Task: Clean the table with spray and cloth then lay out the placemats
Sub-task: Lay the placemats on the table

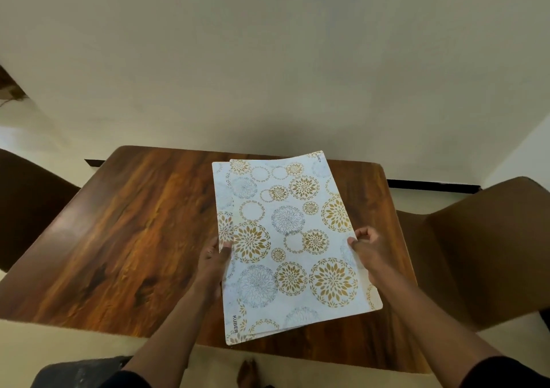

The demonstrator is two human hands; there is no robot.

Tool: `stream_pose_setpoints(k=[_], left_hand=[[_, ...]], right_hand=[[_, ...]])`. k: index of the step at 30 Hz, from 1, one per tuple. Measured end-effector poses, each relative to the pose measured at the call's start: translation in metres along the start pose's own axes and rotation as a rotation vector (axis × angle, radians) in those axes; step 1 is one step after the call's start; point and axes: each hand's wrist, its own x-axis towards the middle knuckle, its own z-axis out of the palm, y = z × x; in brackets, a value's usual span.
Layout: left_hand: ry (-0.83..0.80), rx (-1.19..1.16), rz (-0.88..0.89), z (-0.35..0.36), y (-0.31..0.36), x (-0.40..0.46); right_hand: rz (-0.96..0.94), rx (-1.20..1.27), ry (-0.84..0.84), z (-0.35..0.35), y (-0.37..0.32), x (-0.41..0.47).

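A small stack of white placemats [291, 238], printed with gold and grey floral circles and the word KUBER near one corner, is held over the right half of a dark wooden table [134, 232]. The sheets are fanned slightly: the top one is skewed clockwise, so a strip of a lower mat shows along the left side and at the near corner. The left hand [215, 256] pinches the stack's left long edge, thumb on top and fingers underneath. The right hand [367, 247] grips the right long edge, thumb pressed on the printed face with the other fingers curled behind it. The stack's near end juts past the table's front edge towards the person; its far corners reach close to the table's back edge. Whether the mats touch the tabletop cannot be told.

The left half of the tabletop is bare wood, with open room from the stack out to the rounded left corners. On the right only a narrow band of wood shows between the mats and the table's edge. A brown chair [488, 247] stands just beside the right edge, another dark chair [26, 206] near the left one. The back edge sits close to a plain cream wall [268, 60].
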Motion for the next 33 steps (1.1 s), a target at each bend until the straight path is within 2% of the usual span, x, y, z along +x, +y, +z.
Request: stream_pose_setpoints(k=[5,13,19,27,33], left_hand=[[0.061,0.009,-0.073,0.001,0.003,0.037],[-0.033,0.070,-0.111,-0.019,0.017,0.090],[-0.055,0.172,-0.129,-0.030,0.035,0.127],[-0.117,0.235,-0.184,-0.061,0.058,0.153],[-0.066,0.333,-0.183,-0.065,0.058,0.147]], right_hand=[[0.075,0.088,0.033,-0.005,-0.003,0.011],[0.200,0.231,0.155,-0.003,0.004,0.025],[0.263,0.288,0.308,-0.002,0.017,0.025],[0.301,0.225,0.509,-0.047,0.035,0.027],[0.321,0.113,0.564,-0.106,0.047,0.046]])
